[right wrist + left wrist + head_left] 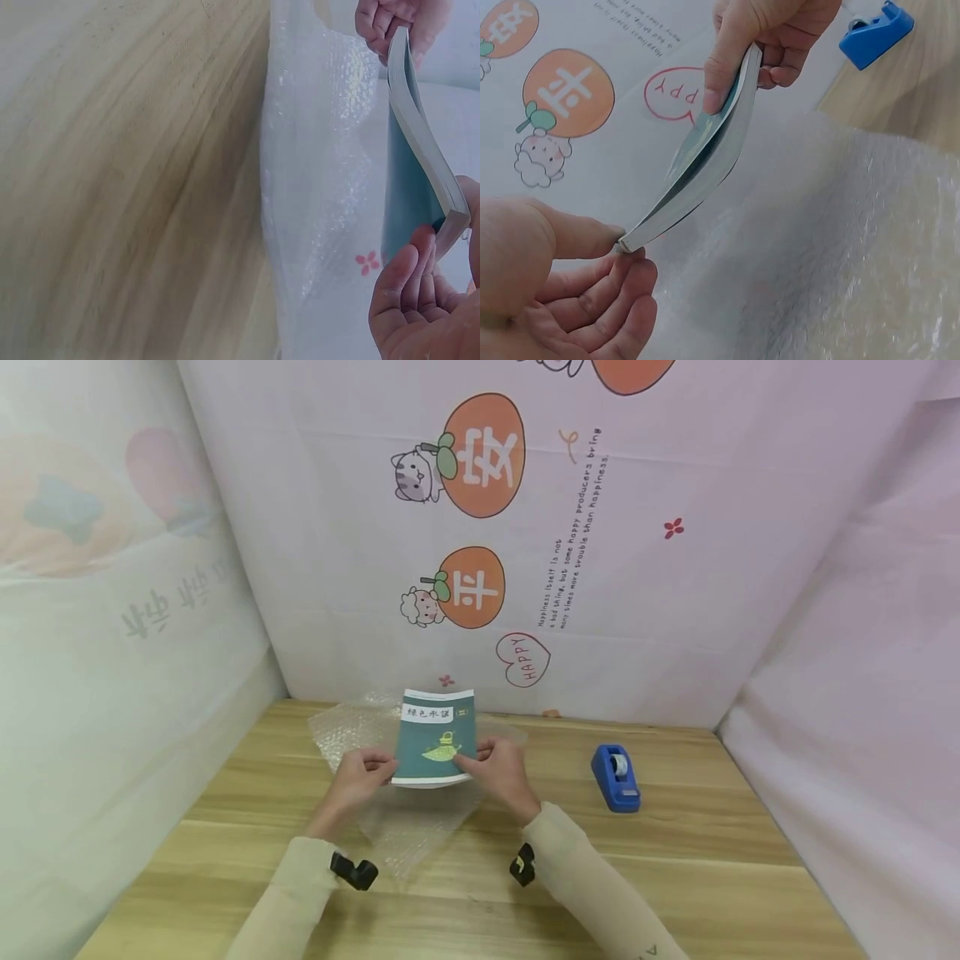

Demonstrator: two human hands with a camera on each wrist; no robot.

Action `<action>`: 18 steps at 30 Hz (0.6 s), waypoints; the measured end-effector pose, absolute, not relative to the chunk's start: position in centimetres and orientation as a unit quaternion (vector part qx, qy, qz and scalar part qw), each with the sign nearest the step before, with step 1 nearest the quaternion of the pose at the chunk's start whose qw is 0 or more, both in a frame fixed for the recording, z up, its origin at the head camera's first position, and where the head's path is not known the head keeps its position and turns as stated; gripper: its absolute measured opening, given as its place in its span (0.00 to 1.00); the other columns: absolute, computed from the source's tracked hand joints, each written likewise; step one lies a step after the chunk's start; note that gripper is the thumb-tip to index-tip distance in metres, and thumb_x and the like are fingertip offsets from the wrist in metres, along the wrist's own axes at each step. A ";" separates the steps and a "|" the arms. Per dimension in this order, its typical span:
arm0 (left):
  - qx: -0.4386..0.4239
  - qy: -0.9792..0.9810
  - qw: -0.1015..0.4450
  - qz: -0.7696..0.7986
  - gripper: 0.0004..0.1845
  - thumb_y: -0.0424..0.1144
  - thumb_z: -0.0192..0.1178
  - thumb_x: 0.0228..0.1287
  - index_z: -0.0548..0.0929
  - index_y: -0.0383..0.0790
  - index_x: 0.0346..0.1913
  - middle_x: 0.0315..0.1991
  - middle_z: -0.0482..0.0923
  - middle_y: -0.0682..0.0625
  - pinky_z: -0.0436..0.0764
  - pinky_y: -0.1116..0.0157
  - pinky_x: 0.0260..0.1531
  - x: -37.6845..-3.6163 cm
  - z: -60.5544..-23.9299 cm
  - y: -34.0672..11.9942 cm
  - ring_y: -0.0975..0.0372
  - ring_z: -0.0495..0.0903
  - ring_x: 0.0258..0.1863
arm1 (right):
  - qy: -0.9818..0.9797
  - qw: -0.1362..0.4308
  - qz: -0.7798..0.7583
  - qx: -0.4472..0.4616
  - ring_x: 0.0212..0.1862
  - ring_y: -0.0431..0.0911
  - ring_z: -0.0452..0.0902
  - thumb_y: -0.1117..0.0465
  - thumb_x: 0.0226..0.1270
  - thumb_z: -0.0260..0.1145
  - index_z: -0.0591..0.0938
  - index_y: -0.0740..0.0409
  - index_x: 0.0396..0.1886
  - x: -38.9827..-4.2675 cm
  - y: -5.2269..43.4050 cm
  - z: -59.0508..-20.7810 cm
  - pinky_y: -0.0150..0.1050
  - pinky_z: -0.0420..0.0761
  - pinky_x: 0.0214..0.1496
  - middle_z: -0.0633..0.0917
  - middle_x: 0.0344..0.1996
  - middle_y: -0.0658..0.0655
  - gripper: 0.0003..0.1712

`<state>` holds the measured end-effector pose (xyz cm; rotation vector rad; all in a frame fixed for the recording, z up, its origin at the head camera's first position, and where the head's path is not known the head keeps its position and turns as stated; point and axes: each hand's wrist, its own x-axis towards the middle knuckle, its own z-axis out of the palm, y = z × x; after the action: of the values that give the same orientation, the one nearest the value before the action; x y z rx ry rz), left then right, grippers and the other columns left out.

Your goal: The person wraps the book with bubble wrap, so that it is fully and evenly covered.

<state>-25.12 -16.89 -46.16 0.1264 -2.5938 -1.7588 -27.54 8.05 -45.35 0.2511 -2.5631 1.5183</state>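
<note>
Both hands' grips (365, 774) (497, 767) pinching booklet (437, 739) above bubble wrap (352, 735) (tape dispenser (616, 777) well right)

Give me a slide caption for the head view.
Two hands, left hand and right hand, hold a green book above bubble wrap.

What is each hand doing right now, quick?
Left hand: grip pinching the green book at its lower left corner.
Right hand: grip pinching the same book's lower right corner.
</note>
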 end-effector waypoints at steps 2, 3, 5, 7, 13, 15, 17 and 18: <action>0.039 -0.824 0.010 -0.565 0.14 0.34 0.62 0.76 0.86 0.24 0.53 0.46 0.88 0.35 0.90 0.58 0.48 -25.1 -46.5 -17.2 0.60 0.87 0.41 | -0.855 0.075 0.507 0.083 0.29 0.39 0.84 0.58 0.59 0.82 0.89 0.68 0.38 -27.8 7.6 -45.8 0.29 0.83 0.30 0.92 0.31 0.61 0.18; 0.037 -0.824 0.013 -0.566 0.14 0.33 0.62 0.76 0.86 0.24 0.53 0.45 0.88 0.35 0.89 0.59 0.46 -25.1 -46.7 -17.3 0.60 0.86 0.40 | -0.854 0.074 0.508 0.082 0.29 0.39 0.84 0.57 0.59 0.82 0.89 0.68 0.38 -27.9 7.4 -46.0 0.29 0.82 0.30 0.92 0.31 0.61 0.18; 0.037 -0.824 0.019 -0.565 0.13 0.32 0.62 0.75 0.86 0.24 0.52 0.44 0.88 0.36 0.88 0.63 0.43 -25.1 -47.0 -17.5 0.61 0.85 0.38 | -0.852 0.069 0.512 0.079 0.29 0.39 0.83 0.57 0.60 0.82 0.88 0.68 0.39 -28.1 7.0 -46.5 0.28 0.82 0.30 0.92 0.31 0.61 0.18; 0.039 -0.823 0.023 -0.566 0.12 0.32 0.62 0.75 0.86 0.23 0.51 0.43 0.88 0.36 0.85 0.68 0.38 -25.2 -47.2 -17.6 0.62 0.83 0.37 | -0.852 0.065 0.515 0.076 0.29 0.39 0.83 0.57 0.60 0.82 0.88 0.69 0.39 -28.3 6.7 -46.9 0.29 0.81 0.30 0.92 0.32 0.61 0.18; 0.053 -0.832 0.018 -0.551 0.12 0.33 0.61 0.76 0.85 0.25 0.51 0.42 0.86 0.39 0.80 0.71 0.34 -25.8 -47.8 -18.1 0.62 0.81 0.38 | -0.856 0.063 0.509 0.072 0.31 0.41 0.83 0.57 0.60 0.82 0.87 0.68 0.40 -28.8 5.9 -47.8 0.31 0.84 0.33 0.91 0.32 0.60 0.20; 0.055 -0.839 0.014 -0.540 0.13 0.33 0.60 0.77 0.85 0.25 0.52 0.43 0.85 0.39 0.81 0.70 0.35 -26.1 -48.1 -18.3 0.60 0.81 0.39 | -0.859 0.063 0.503 0.071 0.32 0.41 0.83 0.56 0.60 0.82 0.87 0.68 0.41 -29.0 5.6 -48.1 0.32 0.84 0.34 0.91 0.33 0.60 0.20; 0.057 -0.847 0.009 -0.528 0.13 0.34 0.60 0.77 0.85 0.25 0.52 0.43 0.85 0.39 0.81 0.69 0.35 -26.5 -48.3 -18.6 0.59 0.81 0.40 | -0.861 0.064 0.500 0.071 0.32 0.42 0.84 0.55 0.60 0.81 0.87 0.69 0.40 -29.2 5.4 -48.3 0.33 0.84 0.34 0.91 0.34 0.61 0.21; 0.056 -0.851 0.009 -0.522 0.13 0.34 0.59 0.77 0.84 0.25 0.53 0.44 0.85 0.39 0.81 0.69 0.36 -26.7 -48.4 -18.7 0.58 0.82 0.40 | -0.862 0.062 0.499 0.068 0.33 0.42 0.84 0.55 0.60 0.81 0.87 0.69 0.40 -29.3 5.2 -48.5 0.33 0.84 0.35 0.91 0.34 0.61 0.21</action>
<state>-26.66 -18.74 -48.44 0.1745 -2.6583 -1.6304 -29.34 5.20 -48.50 0.2048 -2.6052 1.5082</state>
